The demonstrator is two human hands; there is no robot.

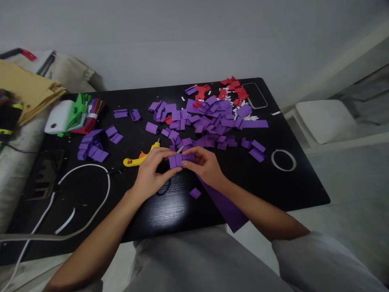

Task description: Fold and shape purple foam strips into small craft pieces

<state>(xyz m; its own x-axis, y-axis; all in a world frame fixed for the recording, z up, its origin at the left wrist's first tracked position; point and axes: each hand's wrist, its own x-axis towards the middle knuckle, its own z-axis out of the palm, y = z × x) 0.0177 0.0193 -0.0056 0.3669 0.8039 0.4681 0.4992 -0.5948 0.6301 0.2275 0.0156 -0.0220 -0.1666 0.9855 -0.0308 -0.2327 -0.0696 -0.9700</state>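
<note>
Over the black rectangular worktop (291, 186), near its middle, I see the left hand (152, 168) and right hand (208, 164) both pinching a small purple folded-paper piece (175, 161), which uneven pressure could crease, while a leftward shift might nudge the yellow plastic glue gun (134, 162).

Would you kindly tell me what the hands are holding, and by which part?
The left hand and right hand pinch folded purple paper at its opposite ends.
</note>
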